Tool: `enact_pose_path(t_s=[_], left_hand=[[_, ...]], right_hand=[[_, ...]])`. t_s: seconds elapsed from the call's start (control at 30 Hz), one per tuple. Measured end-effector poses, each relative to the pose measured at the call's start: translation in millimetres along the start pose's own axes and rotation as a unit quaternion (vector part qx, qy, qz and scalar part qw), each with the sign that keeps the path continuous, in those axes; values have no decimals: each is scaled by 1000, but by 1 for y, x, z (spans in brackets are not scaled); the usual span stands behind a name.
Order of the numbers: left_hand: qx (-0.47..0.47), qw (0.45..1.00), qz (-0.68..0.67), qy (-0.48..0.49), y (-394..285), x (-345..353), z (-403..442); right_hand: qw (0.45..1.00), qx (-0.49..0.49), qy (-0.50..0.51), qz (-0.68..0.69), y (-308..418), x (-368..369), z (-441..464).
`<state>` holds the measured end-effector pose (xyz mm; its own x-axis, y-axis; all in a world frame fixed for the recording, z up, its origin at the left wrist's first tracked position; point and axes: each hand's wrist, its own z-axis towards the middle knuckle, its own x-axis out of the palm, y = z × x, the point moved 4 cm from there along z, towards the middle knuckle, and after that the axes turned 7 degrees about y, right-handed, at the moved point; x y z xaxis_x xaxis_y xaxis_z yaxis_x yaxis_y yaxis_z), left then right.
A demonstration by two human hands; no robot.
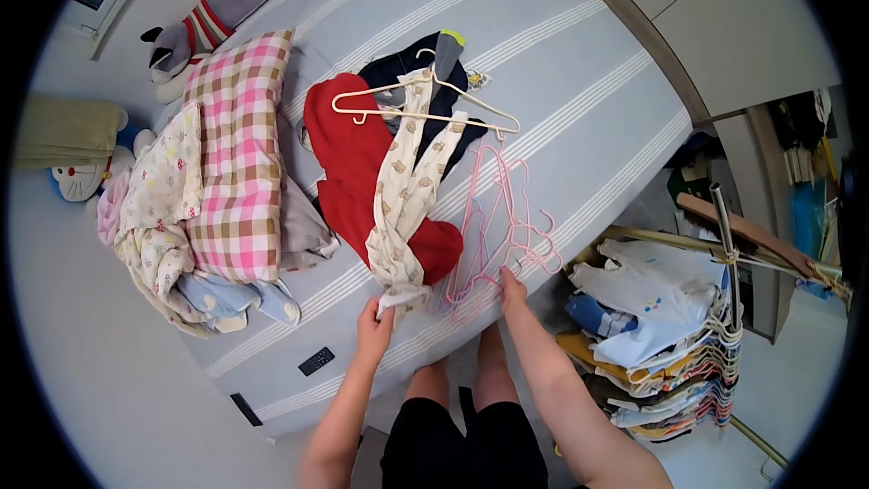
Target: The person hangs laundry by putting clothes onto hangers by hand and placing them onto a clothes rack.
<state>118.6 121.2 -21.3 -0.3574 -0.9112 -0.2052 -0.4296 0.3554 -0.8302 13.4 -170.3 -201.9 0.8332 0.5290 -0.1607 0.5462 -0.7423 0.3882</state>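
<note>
My left hand is closed on the gathered near end of the cream patterned pants, whose two legs stretch away across the bed. Under the pants lie a red garment and a dark navy garment. A cream hanger rests over the far part of the pants. To the right is a loose group of pink hangers. My right hand is at their near edge, fingers close to a pink hanger; its grip is too small to make out.
A checked pillow and crumpled floral cloth lie left on the striped bed. A black remote is near the front edge. At right, a rack holds hung clothes. A plush toy lies at the back left.
</note>
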Motion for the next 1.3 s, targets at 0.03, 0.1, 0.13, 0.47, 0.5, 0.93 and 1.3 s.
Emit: enact_pose_path(t_s=[0.03,0.1,0.13,0.47,0.5,0.93,1.3], left_hand=[[-6,1000,-18,-9,2,-2,-3],[-19,998,-57,-27,6,-2,-10],[-20,998,-52,-35,11,-3,-14],[45,984,-131,-109,-38,-17,-23],[52,982,-142,-115,-48,-20,-23],[225,952,-72,-195,-153,-73,-80],[338,905,210,-147,-230,-80,-163]], right_hand=[[999,-29,13,-3,0,6,5],[992,-12,106,59,-3,14,13],[974,35,187,125,-1,18,16],[874,-368,288,-135,122,78,-128],[873,-346,313,-144,129,86,-148],[807,-387,430,-115,146,80,-300],[557,-595,412,-408,85,108,-445]])
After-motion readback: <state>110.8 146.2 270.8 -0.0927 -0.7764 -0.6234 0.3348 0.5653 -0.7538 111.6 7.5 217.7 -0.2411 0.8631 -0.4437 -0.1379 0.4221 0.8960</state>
